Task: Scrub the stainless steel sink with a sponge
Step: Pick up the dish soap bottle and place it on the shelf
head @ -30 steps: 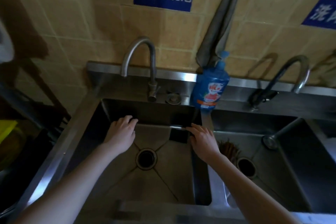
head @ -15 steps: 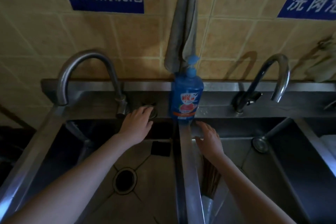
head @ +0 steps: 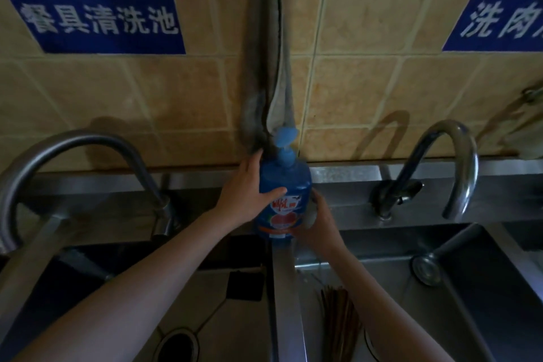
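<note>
Bare forearms [head: 141,288], left hand [head: 242,195], right hand [head: 320,229]

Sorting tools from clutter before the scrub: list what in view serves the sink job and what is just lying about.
For the job: blue pump bottle, gripped by the left hand, right hand at its base; left basin; dark pad in it, possibly the sponge.
Lying about: brown stick bundle in the right basin; hanging cloth; wall signs.

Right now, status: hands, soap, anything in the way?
Left hand grips bottle. Right hand at its base, grip unclear. No scrubbing yet. Cloth hangs right behind bottle.
</note>
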